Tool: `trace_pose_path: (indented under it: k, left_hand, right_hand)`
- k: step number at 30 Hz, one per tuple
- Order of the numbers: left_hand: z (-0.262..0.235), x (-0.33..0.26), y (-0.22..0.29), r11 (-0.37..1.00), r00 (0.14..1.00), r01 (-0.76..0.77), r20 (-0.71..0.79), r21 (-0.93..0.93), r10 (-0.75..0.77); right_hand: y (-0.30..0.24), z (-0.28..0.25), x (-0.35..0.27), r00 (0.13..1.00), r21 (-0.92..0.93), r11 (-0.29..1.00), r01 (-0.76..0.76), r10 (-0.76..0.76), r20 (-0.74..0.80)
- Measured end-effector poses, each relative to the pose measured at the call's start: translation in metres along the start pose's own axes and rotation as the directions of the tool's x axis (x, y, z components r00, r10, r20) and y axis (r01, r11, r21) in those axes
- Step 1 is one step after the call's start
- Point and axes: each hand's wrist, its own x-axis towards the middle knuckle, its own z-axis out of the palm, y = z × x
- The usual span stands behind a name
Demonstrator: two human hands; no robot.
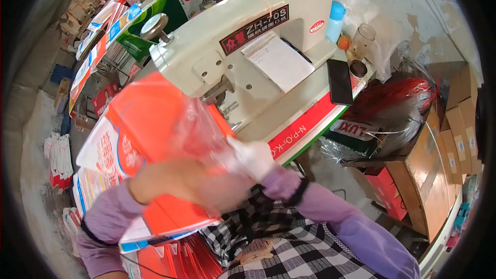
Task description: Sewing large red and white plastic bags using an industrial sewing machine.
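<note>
An orange and white printed bag (150, 106) lies on a stack of similar bags beside the sewing machine (248, 20). Thin clear plastic film (199, 129), blurred, bunches up out of the bag's side closest to the needle area. My right hand (253, 157), in a white glove, is closed on the edge of this film, just in front of the machine's presser foot (235, 121). My bare left hand (225, 191) is smeared by motion over the orange bag, close to the right hand; its fingers cannot be made out.
On the machine bed lie a notepad (279, 64) with a pen and a black phone (340, 82). A blue bottle (336, 20), an orange fruit (343, 42) and a glass jar (363, 39) stand behind. Cardboard boxes (434, 175) sit at the right.
</note>
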Motion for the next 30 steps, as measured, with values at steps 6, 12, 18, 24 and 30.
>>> trace_pose_path:
  k: [6, 12, 18, 24, 30]
  left_hand:
    - [0.039, -0.107, -0.004, 0.811, 0.899, 0.41, -0.035, 0.416, -0.437]
    - [0.146, -0.065, 0.049, 0.34, 0.653, -0.042, -0.283, -0.94, -0.702]
    - [0.056, -0.013, 0.058, 0.858, 0.904, 0.325, -0.134, -0.397, -0.405]
    - [0.023, 0.039, 0.049, 0.948, 0.992, -0.062, -0.081, 0.312, 0.091]
    - [0.074, 0.007, 0.094, 0.937, 0.906, 0.135, 0.344, 0.321, -0.249]
  right_hand:
    - [-0.025, -0.008, 0.038, 0.861, 0.818, 0.535, -0.211, 0.498, -0.103]
    - [-0.087, -0.016, -0.039, 0.886, 0.904, -0.127, -0.408, 0.184, 0.425]
    - [-0.097, -0.042, -0.029, 0.769, 0.812, -0.155, -0.562, 0.264, 0.583]
    - [-0.127, -0.013, -0.084, 0.966, 0.694, 0.688, -0.211, 0.257, 0.039]
    - [-0.08, -0.104, -0.104, 0.819, 0.567, 0.598, -0.566, 0.328, 0.471]
